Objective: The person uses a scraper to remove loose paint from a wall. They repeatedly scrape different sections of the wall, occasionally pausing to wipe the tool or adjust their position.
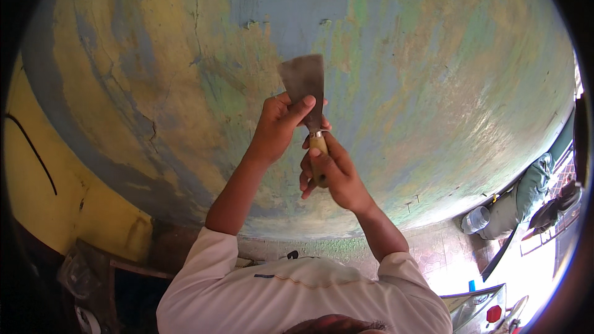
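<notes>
Both of my hands hold one putty knife, its wide blade (303, 74) pointing up in front of the wall. My left hand (278, 122) grips the dull metal blade near its narrow end, thumb pressed on the face. Lower down, my right hand (337, 173) has its thumb on the pale wooden handle (318, 143), with some fingers curled behind it. Behind the knife rises a wall (433, 86) with patchy blue, green and yellowish paint. Whether the blade touches the wall I cannot tell.
Cracks (153, 127) run down the wall's left part. At left is a yellow wall (46, 179) with a dark cable (34, 151). A clear plastic container (475, 219) and a stuffed green-grey sack (535, 179) lie at right. Dark furniture (93, 272) stands lower left.
</notes>
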A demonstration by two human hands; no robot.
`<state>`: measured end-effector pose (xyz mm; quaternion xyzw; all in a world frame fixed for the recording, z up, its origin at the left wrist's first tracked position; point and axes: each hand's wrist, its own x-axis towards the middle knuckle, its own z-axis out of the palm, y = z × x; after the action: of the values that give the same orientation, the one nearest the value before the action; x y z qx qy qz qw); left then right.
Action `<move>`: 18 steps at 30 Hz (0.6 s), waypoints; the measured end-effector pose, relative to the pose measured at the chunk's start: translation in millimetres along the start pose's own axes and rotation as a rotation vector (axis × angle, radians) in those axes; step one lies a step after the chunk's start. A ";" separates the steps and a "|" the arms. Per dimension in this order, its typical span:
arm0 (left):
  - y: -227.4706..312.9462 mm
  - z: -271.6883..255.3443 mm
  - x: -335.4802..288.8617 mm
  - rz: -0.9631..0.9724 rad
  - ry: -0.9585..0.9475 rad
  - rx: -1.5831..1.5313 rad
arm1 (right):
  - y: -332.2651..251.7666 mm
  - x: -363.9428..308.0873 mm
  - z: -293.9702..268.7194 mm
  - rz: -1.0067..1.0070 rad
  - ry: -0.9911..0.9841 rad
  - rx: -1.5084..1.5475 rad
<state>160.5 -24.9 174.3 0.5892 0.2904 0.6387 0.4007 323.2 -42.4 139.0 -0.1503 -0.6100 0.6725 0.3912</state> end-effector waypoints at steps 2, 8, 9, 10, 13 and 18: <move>3.0 3.3 3.7 0.030 0.023 0.012 | -5.0 0.0 -5.5 0.008 -0.035 -0.002; 20.0 9.8 24.2 0.028 0.029 0.056 | -11.8 10.1 -2.8 -0.085 -0.081 0.003; 21.5 10.6 26.8 0.007 0.010 0.020 | -12.5 11.3 -0.1 -0.127 -0.065 0.013; 21.9 11.7 29.1 0.024 -0.020 -0.048 | -13.6 12.0 2.0 -0.108 -0.041 0.023; 21.3 15.5 35.0 -0.005 0.080 0.059 | -18.8 14.9 7.3 -0.102 -0.017 0.039; 24.9 24.3 54.6 0.105 0.170 -0.002 | -35.6 23.5 11.6 -0.132 0.074 0.073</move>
<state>181.0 6.5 227.0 0.5470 0.2915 0.7068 0.3409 312.2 -35.7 181.3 -0.1203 -0.5788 0.6609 0.4624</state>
